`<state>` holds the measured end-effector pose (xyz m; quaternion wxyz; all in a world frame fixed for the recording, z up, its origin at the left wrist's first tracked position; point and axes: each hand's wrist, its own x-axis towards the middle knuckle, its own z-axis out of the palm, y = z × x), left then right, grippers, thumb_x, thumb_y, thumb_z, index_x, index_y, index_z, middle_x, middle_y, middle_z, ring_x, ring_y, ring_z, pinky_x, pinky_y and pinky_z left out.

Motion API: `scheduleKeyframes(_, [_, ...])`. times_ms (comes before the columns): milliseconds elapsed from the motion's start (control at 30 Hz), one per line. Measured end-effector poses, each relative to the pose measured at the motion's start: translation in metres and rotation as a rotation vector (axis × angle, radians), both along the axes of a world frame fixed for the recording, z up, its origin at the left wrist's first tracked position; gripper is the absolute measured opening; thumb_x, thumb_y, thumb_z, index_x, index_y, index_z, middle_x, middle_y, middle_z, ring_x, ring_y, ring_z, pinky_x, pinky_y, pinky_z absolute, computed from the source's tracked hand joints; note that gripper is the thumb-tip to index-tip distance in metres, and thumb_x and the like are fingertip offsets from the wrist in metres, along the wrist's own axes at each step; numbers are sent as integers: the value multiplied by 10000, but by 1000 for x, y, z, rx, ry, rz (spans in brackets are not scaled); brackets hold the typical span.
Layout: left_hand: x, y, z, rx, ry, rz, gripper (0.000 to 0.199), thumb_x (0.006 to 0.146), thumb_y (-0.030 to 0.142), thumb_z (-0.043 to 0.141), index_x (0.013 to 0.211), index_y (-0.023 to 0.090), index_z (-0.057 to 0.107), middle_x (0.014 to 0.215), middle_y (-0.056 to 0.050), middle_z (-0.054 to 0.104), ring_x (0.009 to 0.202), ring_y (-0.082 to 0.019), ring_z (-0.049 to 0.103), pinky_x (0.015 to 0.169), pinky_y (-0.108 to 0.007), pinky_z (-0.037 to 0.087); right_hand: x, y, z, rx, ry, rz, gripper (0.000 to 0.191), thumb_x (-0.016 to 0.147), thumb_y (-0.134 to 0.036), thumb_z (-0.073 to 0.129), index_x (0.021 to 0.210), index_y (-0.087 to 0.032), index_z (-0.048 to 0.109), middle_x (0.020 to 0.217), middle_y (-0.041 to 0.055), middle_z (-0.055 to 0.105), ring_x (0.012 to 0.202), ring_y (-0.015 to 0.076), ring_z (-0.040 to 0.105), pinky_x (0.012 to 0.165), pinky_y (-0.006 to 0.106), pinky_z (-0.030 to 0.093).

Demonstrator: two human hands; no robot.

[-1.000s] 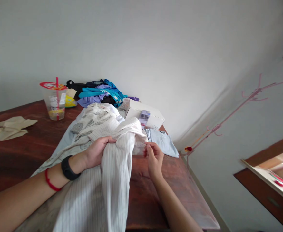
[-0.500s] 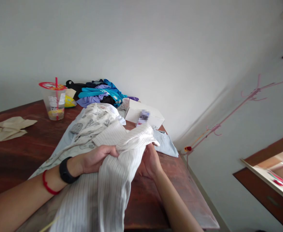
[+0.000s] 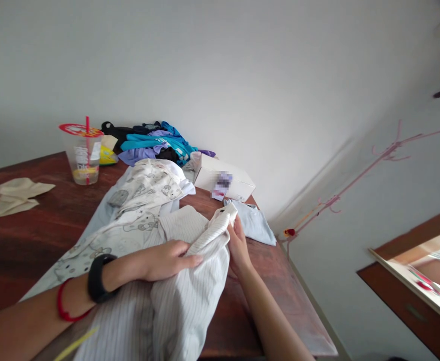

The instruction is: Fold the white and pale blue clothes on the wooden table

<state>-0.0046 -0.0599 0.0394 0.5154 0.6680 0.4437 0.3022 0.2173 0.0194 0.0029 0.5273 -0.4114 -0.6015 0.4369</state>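
A white shirt with thin stripes (image 3: 190, 296) hangs bunched between my two hands over the near part of the table. My left hand (image 3: 171, 260), with a black band and a red bracelet on its wrist, pinches the cloth between thumb and fingers. At the shirt's upper edge, where a small dark label shows, my right hand (image 3: 238, 243) grips the fabric from the right; some of its fingers are hidden behind the cloth. White clothing with grey cartoon prints (image 3: 141, 220) lies just beyond my left hand.
On the dark wooden table (image 3: 24, 240) stand a plastic cup with a red straw (image 3: 84, 155) and a white box (image 3: 223, 175). A beige napkin (image 3: 15, 195) lies left. Blue and purple clothes (image 3: 156, 143) pile up at the wall. Folded light-blue cloth (image 3: 253, 220) lies right; a pink rack (image 3: 340, 195) stands beyond.
The shirt's upper edge has turned and flattened, exposing the dark label. My left hand has shifted slightly right and down with its thumb now on top of the cloth.
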Motion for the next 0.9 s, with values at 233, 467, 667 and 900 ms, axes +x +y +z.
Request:
scheduleKeyframes(233, [1,11,-12,558,293,307,359,850,427,698,1170,263,701,1137,-68,720,1078,-295,642,951,-376,463,3,0,2,174,-47,-78,647,985,-504,530,1573,-319,335,1499,75,539,1375,284,518,1103,479,466])
scheduleKeyframes(467, [-9,23,-37,577,613,531,880,841,591,668,1534,109,418,1626,-256,318,1521,-490,187,1193,-632,183,15,-6,6,356,-320,-50,493,928,-478,673,1385,-295,635,1704,32,202,1580,326,135,1253,551,216])
scheduleKeyframes(667, [-20,33,-34,459,629,475,984,846,541,683,1610,80,268,1401,-293,585,1382,-507,446,1129,-615,283,10,-7,-4,126,-619,332,517,890,-516,713,1365,-317,662,1562,92,489,1474,344,407,1205,567,302])
scheduleKeyframes(900, [-11,31,-25,328,112,267,871,846,478,702,1608,267,336,1413,-118,621,1229,-324,613,1090,-409,415,12,1,-21,83,-691,25,664,777,-501,794,1363,-231,637,1451,141,548,1346,342,517,1144,502,377])
